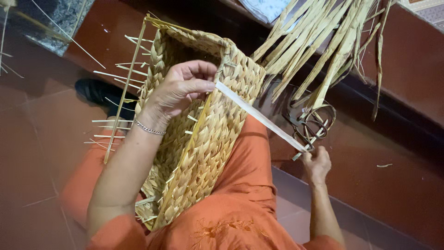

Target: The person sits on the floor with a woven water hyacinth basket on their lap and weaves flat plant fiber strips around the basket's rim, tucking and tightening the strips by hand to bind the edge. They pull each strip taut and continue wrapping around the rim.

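Observation:
A woven straw basket (208,139) lies tilted across my lap, its open mouth facing away. My left hand (182,88), a chain bracelet at the wrist, rests on the basket's rim and pinches one end of a flat pale strip (259,115). The strip runs taut down to the right, where my right hand (317,164) grips its other end. Loose strip ends stick out of the basket's left side (115,99).
A bundle of dried straw leaves (319,46) hangs over a dark red step at the upper right. Scissors (307,127) lie on the step just above my right hand. A dark shoe (99,92) sits on the red tiled floor at left.

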### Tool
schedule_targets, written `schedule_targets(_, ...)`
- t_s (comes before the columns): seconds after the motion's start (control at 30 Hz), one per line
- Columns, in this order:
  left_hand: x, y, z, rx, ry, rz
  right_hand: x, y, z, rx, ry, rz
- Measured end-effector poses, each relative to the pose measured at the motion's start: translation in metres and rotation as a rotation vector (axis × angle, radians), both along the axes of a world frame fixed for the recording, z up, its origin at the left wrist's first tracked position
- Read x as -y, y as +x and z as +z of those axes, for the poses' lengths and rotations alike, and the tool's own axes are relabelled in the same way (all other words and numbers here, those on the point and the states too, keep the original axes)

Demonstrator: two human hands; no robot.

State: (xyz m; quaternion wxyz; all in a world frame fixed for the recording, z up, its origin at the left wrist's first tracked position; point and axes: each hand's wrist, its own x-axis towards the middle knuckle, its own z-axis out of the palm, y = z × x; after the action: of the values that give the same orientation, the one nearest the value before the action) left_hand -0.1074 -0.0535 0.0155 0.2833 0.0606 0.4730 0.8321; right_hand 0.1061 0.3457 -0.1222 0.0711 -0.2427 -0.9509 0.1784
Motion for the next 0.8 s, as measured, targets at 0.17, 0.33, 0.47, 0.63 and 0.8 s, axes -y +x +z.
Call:
schedule_targets(0.17,-0.004,0.018,0.02,-0.206,-0.179,0.113,0.022,-0.026,0.029,-0.178,0.075,0.396)
schedule_targets(0.33,-0.016,0.032,0.042,-0.358,-0.561,0.215,0.085,-0.077,0.081,-0.46,-0.326,0.721)
schedule_targets(0.47,-0.033,0.04,0.045,-0.723,-0.822,0.388,0.136,-0.104,0.115,-0.55,-0.365,0.907)
schedule_targets(0.63,-0.04,0.041,0.036,-1.208,-1.109,0.412,0.157,-0.124,0.127,-0.596,-0.35,0.957)
schedule_targets(0.8,-0.043,0.044,0.023,-1.389,-1.378,0.394,0.162,-0.115,0.121,-0.551,-0.426,0.952)
